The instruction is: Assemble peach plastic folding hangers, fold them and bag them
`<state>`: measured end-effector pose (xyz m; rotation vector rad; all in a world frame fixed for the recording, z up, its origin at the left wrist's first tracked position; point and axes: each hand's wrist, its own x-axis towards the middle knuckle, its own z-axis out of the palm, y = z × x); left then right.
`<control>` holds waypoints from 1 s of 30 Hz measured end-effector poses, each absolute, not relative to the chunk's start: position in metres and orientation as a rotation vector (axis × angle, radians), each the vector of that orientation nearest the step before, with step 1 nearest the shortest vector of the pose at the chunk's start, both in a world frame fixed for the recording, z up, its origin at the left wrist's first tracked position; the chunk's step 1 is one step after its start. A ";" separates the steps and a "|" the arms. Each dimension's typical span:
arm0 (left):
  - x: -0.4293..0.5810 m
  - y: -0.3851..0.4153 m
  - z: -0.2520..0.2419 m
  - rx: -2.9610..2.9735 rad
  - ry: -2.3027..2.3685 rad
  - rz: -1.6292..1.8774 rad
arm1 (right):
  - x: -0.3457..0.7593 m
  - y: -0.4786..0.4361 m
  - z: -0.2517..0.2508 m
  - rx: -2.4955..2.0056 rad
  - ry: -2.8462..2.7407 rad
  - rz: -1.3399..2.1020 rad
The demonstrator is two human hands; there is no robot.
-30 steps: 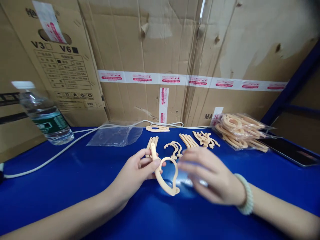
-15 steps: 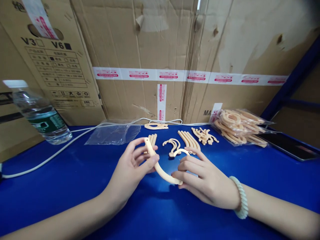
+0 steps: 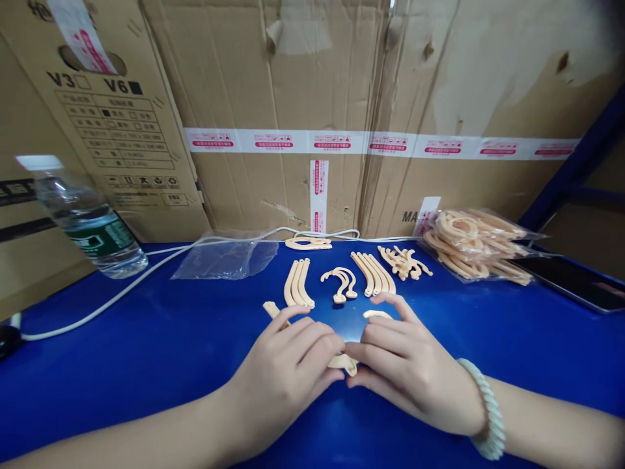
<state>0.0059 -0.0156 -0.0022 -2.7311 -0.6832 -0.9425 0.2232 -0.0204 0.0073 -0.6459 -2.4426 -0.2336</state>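
My left hand (image 3: 293,368) is closed around a beige curved hanger arm (image 3: 344,363). One end of this arm sticks out past the fingers on the far left, and the other end lies between both hands. My right hand (image 3: 407,361), with a pale twisted bracelet at the wrist, pinches a small hanger hook (image 3: 377,314) whose curved tip shows above the fingers. Both sets of fingertips meet at the joint end of the arm, where the contact is partly hidden. Beyond the hands lie three curved arms (image 3: 299,283), loose hooks (image 3: 342,283) and several more arms (image 3: 375,273).
A heap of small hooks (image 3: 404,262) and a folded hanger (image 3: 307,243) lie farther back. Bagged hanger parts (image 3: 476,244) and a phone (image 3: 573,280) are at right. A plastic bag (image 3: 224,257), a white cable (image 3: 107,303) and a water bottle (image 3: 92,225) stand left. Cardboard (image 3: 273,189) walls the back.
My left hand has turned over and moved right and nearer, bringing the arm down flatter. Its fingertips now meet those of my right hand, which still holds the hook.
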 end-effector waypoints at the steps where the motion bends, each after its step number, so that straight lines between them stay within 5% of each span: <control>1: 0.007 -0.015 -0.003 -2.755 -0.698 -0.915 | 0.223 -0.021 0.007 -0.639 -2.429 -0.242; 22: -0.010 0.003 0.014 -2.803 -0.337 -0.888 | 0.230 -0.007 0.010 -0.792 -2.156 0.403; 30: -0.042 0.049 0.010 -2.785 -0.806 -0.692 | 0.228 -0.006 0.005 -0.812 -2.153 0.452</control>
